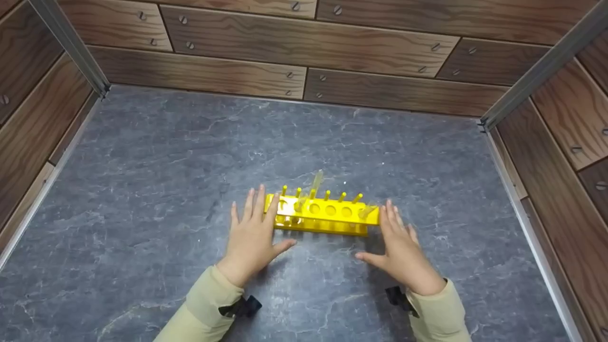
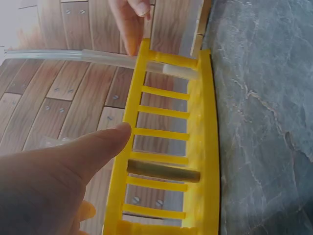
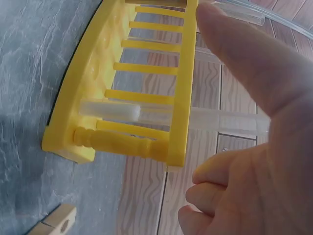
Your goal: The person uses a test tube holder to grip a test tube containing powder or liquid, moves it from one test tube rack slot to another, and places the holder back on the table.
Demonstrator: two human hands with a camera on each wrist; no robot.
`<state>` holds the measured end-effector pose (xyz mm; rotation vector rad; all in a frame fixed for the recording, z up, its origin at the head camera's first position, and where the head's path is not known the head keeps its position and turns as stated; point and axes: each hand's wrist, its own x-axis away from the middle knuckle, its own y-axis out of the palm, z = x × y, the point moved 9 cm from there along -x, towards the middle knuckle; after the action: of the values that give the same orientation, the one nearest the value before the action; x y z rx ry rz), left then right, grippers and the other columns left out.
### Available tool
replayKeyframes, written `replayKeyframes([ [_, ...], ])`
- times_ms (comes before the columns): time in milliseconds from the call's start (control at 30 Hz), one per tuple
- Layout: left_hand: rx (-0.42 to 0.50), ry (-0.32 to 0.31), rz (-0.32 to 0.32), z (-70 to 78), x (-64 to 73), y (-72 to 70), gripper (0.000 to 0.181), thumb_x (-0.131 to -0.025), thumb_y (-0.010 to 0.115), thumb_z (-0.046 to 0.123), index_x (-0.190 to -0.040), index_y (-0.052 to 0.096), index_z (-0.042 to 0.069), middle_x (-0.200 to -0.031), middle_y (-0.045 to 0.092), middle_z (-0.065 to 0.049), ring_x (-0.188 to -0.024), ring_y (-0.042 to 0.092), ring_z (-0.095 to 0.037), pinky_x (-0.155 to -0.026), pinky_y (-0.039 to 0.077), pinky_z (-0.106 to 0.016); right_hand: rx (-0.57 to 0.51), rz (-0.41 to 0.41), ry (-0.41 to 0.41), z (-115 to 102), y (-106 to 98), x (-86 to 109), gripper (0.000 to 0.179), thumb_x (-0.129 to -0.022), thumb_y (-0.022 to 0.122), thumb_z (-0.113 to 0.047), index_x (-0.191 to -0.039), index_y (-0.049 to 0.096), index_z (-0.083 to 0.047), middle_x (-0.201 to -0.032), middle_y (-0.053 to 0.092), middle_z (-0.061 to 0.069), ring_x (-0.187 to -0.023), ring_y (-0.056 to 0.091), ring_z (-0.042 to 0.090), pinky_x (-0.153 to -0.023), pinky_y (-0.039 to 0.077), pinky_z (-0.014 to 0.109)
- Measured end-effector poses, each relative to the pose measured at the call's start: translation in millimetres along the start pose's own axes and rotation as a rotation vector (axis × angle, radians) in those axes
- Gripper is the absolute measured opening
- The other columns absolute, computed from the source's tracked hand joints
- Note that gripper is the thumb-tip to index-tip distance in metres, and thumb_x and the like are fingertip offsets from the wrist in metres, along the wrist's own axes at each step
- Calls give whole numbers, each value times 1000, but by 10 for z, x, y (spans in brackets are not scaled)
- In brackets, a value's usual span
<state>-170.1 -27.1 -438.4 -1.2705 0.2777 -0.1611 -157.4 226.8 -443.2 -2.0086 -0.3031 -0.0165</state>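
Note:
A yellow test tube rack (image 1: 325,217) stands upright on the grey marbled surface, with a row of round holes and a row of pegs behind them. My left hand (image 1: 249,240) is at its left end, fingers straight and thumb spread, the index finger overlapping the rack's edge. At the opposite end my right hand (image 1: 403,244) has its straight fingertips right at the corner. Near the right end, a clear test tube (image 3: 220,120) with whitish contents sits in a hole. A test tube with olive-brown contents (image 2: 164,171) stands nearer the left end. Behind, a clear tube (image 1: 317,183) slants up.
Wood-patterned walls (image 1: 304,38) enclose the back and both sides, with metal strips (image 1: 532,213) along the side edges. The marbled surface (image 1: 190,142) extends around the rack. Black wrist straps (image 1: 242,306) sit over pale sleeves (image 1: 441,308).

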Motion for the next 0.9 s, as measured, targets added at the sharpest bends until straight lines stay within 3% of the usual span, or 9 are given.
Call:
replayKeyframes([
  [200, 49, -10, -4, -49, -36, -62, 91, -80, 58, 62, -148, 25, 12, -152, 12, -20, -138, 11, -38, -104, 10, -63, -20, -30, 21, 37, -6, 33, 111, -75, 74, -47, -147, 4, -1, -152, -10, 14, -139, -6, 33, -103, -1, 64],
  [433, 157, -64, -16, -163, -113, -135, 77, -89, 51, 56, -146, 28, 10, -150, 18, -20, -136, 19, -39, -104, 15, -62, -50, -36, 48, 88, -49, 76, 110, -75, 70, -53, -148, 6, -2, -153, -11, 13, -139, -5, 34, -102, 1, 66],
  [667, 231, -120, 54, -255, -190, -175, 68, -93, 48, 50, -141, 37, 3, -142, 37, -22, -126, 39, -40, -100, 31, -56, -68, -44, 33, 159, -73, 89, 107, -78, 68, -52, -147, 5, 1, -152, -10, 16, -139, -2, 38, -102, 3, 66],
  [800, 293, -180, 95, -344, -231, -142, 60, -95, 46, 48, -135, 46, 4, -128, 52, -19, -111, 54, -35, -88, 45, -49, -81, -33, 64, 263, -88, 77, 102, -82, 69, -43, -145, 5, 5, -151, -6, 22, -136, 5, 45, -102, 8, 65],
  [900, 358, -240, 96, -438, -239, -78, 53, -95, 47, 48, -128, 54, 7, -110, 61, -11, -91, 61, -26, -73, 50, -42, -92, -53, 114, 387, -74, 70, 100, -84, 66, -43, -144, 5, 9, -149, 1, 29, -134, 11, 48, -103, 13, 63],
])
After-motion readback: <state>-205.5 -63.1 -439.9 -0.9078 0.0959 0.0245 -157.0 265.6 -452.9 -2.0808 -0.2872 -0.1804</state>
